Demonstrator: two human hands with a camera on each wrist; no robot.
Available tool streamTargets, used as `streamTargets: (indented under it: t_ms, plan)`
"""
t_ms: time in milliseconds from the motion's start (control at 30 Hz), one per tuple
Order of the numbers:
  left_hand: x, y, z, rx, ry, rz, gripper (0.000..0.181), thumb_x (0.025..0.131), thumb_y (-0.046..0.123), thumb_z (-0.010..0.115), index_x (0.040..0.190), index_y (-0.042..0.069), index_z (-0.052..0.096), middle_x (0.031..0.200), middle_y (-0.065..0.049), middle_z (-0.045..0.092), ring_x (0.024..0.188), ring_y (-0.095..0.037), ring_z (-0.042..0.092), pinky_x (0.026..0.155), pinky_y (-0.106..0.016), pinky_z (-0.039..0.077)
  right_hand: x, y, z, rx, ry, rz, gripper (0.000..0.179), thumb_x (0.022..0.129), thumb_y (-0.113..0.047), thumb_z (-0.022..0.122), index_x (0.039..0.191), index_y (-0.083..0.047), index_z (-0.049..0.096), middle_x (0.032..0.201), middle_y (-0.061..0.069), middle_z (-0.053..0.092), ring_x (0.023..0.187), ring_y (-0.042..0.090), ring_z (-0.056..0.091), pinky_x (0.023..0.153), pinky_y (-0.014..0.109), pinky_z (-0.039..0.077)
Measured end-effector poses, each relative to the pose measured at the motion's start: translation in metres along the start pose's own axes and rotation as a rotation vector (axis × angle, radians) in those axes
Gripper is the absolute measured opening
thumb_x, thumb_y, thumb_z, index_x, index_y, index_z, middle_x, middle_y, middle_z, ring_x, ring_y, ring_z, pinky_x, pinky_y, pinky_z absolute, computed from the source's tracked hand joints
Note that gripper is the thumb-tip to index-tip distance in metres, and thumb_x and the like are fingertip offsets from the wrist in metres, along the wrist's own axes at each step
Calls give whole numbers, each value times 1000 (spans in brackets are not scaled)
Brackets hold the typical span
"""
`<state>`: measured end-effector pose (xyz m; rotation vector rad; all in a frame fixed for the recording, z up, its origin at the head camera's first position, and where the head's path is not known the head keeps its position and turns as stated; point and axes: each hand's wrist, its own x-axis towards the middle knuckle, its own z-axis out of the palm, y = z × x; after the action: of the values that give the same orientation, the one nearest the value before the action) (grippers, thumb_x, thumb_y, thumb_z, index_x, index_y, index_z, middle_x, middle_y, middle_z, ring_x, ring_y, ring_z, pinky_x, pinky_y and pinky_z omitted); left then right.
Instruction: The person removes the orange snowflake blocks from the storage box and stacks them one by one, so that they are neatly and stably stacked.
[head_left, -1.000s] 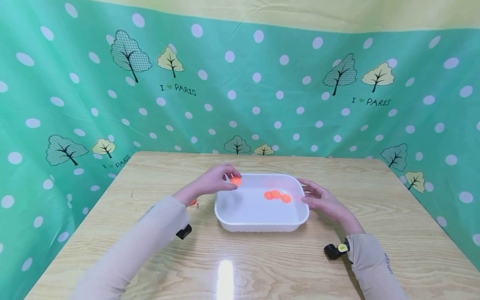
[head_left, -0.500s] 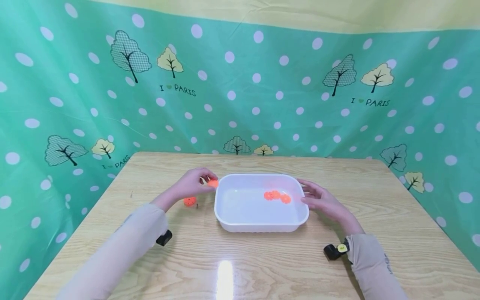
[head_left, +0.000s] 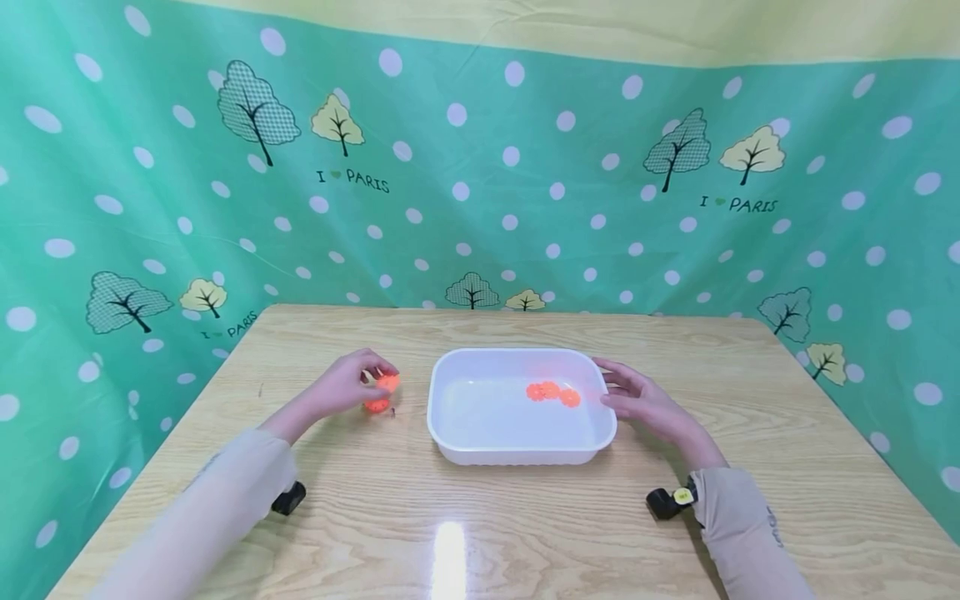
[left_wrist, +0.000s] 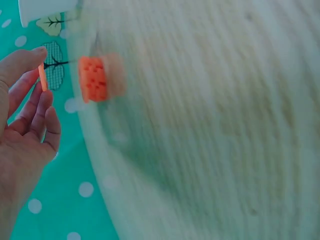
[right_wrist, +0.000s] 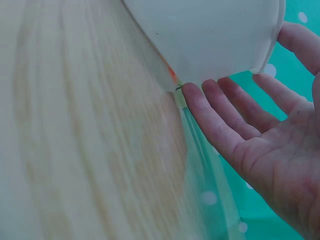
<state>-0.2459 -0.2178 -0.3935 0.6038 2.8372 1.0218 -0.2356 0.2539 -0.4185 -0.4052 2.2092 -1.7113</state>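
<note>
My left hand (head_left: 347, 384) pinches a flat orange notched disc (left_wrist: 42, 77) between thumb and fingers, holding it up off the wooden table. Close below that hand lies a small stack of orange notched discs (left_wrist: 93, 79), partly overlapped by the held one in the head view. To the right stands a white rectangular basin (head_left: 517, 458), with a few more orange discs (head_left: 551, 390) on its floor toward the right end. At that end my right hand (head_left: 651, 407) holds the basin, thumb at the rim and fingers against the outer wall.
The wooden table (head_left: 555, 525) reaches back to a green dotted curtain (head_left: 420, 167) printed with trees. A tiny dark speck (head_left: 393, 412) lies beside the stack. Each wrist carries a small black camera, the right one (head_left: 663, 503) beside the basin's near right.
My left hand has moved from above the basin's left end leftward to the stack, still pinching the orange disc. The right hand and basin have stayed in place.
</note>
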Motion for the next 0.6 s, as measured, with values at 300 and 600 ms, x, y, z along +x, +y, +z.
streamTargets:
  t_ms: [300,600]
  plan:
    - [-12,-9,4,53,-20,-35,30,75,15,71,103,8,65,95,-2,57,86,-17,51,74,-32,44,-1,-3,1,-5,7,15,64,87,-20,60,142,-15,28,133,22,39,110,22,50,85,36,49]
    - [-13,-14,9,68,-27,-29,30,74,13,72,103,7,65,94,-2,56,83,-16,51,71,-27,44,-2,-4,1,-3,7,16,64,87,-20,60,142,-15,28,132,22,40,108,20,52,85,36,49]
